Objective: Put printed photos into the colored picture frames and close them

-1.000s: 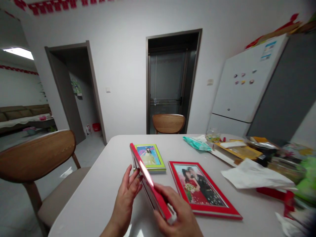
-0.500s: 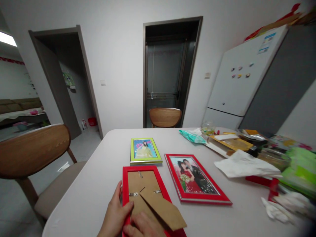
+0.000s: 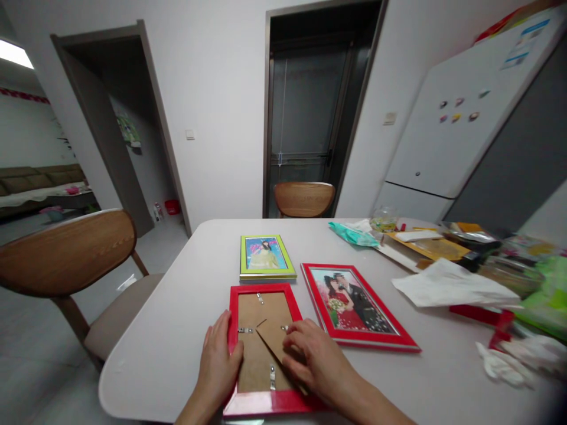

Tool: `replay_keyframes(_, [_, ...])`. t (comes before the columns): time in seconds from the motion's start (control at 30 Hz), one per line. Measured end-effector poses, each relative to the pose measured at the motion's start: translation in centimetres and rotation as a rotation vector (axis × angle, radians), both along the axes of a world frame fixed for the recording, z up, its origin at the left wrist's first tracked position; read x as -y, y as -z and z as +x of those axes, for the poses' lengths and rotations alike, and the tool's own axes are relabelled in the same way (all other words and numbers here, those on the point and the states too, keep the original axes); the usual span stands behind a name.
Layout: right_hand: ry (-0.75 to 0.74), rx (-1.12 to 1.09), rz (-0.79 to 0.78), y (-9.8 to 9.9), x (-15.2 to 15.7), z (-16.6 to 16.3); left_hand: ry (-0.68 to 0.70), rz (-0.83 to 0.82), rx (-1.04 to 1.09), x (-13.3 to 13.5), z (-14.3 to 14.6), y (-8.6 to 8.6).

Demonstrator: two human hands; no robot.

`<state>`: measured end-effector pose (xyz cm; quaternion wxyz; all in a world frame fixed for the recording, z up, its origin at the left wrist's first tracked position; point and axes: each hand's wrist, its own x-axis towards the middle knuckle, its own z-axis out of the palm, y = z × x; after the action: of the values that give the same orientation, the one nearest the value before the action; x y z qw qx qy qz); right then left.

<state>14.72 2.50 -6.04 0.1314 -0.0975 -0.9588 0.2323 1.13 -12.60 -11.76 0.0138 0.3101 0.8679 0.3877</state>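
A red picture frame (image 3: 262, 401) lies back side up on the table, its brown backing board (image 3: 254, 369) held by several metal clips. Around its left edge is my left hand (image 3: 217, 354), thumb on the rim and fingers outside. My right hand (image 3: 310, 354) is over the right half of the back, its curled fingers on the raised cardboard stand flap (image 3: 271, 347), which they mostly cover. Just beyond lies a yellow-green frame (image 3: 268, 275) with a picture of a figure in a yellow gown. To the right, another red frame (image 3: 376, 339) shows a couple.
On the right of the white table (image 3: 168, 336) are a white paper sheet (image 3: 452, 286), a teal wrapper (image 3: 352, 235), a glass jar (image 3: 384, 219), crumpled tissues (image 3: 505, 363) and green plastic (image 3: 549, 301). Wooden chairs stand at the left (image 3: 66, 254) and far side (image 3: 305, 199).
My right hand has moved from the frame's lower left to the stand flap on the right. The flap now stands edge-on, and the lower clip shows. My view has tilted down slightly.
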Motion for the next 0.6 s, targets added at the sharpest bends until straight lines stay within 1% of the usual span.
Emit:
replay_keyframes(0.1, [0.024, 0.011, -0.002, 2.0, -1.0, 0.0, 0.022, -0.047, -0.009, 0.0, 0.1, -0.1])
replay_keyframes(0.17, [0.052, -0.009, 0.003, 2.6, -1.6, -0.5, 0.026, -0.042, -0.003, 0.0, 0.1, -0.2])
replay_keyframes(0.27, [0.097, 0.013, 0.035, 2.8, -2.8, -1.6, 0.020, -0.005, 0.035, -0.1, 0.1, -0.3])
replay_keyframes(0.4, [0.140, 0.063, 0.083, 3.0, -3.6, -3.1, 0.051, 0.027, 0.051, 0.0, 0.0, -0.1])
replay_keyframes(0.5, [0.163, 0.042, 0.110, 3.5, -3.7, -3.5, 0.059, 0.059, 0.053, 0.0, -0.1, 0.1])
replay_keyframes(0.6, [0.155, 0.017, 0.134, 3.6, -3.6, -3.5, 0.040, 0.080, 0.059, 0.0, -0.1, 0.3])
